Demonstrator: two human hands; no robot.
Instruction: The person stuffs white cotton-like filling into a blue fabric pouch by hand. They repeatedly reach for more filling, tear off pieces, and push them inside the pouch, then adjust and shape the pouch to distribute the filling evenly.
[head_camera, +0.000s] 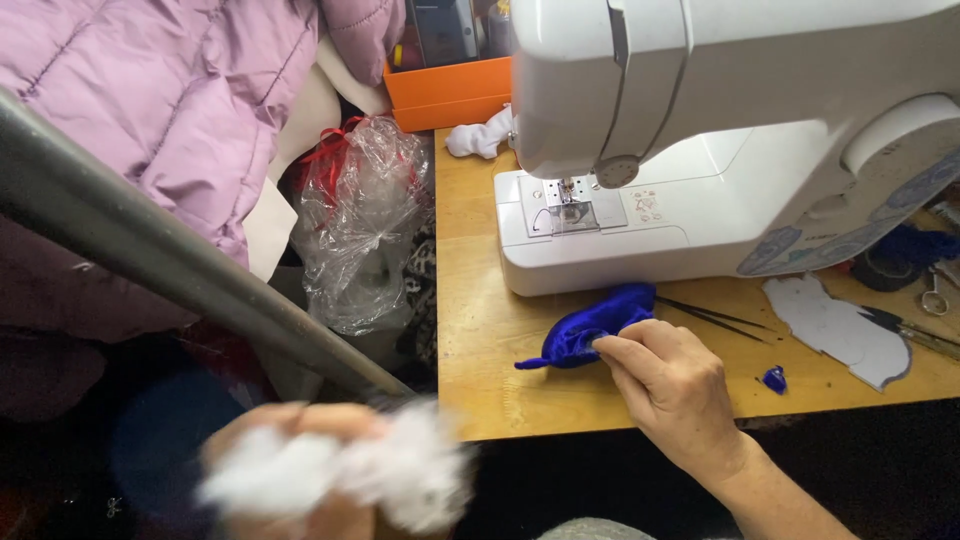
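My right hand (668, 380) pinches a small piece of shiny blue fabric (590, 328) that lies on the wooden table (480, 300) just in front of the white sewing machine (720, 150). Low at the left, off the table's edge, my left hand (290, 450) is closed around a tuft of white fluffy stuffing (390, 480); it is blurred. Thin black tweezers (715, 316) lie right of the blue fabric.
A grey metal bar (170, 260) crosses the left side diagonally. A lilac quilted jacket (170, 90), a clear plastic bag (360, 220) and an orange box (445, 95) sit at the left and back. A white cut-out shape (835, 330), scissors (915, 330) and a blue scrap (774, 378) lie at right.
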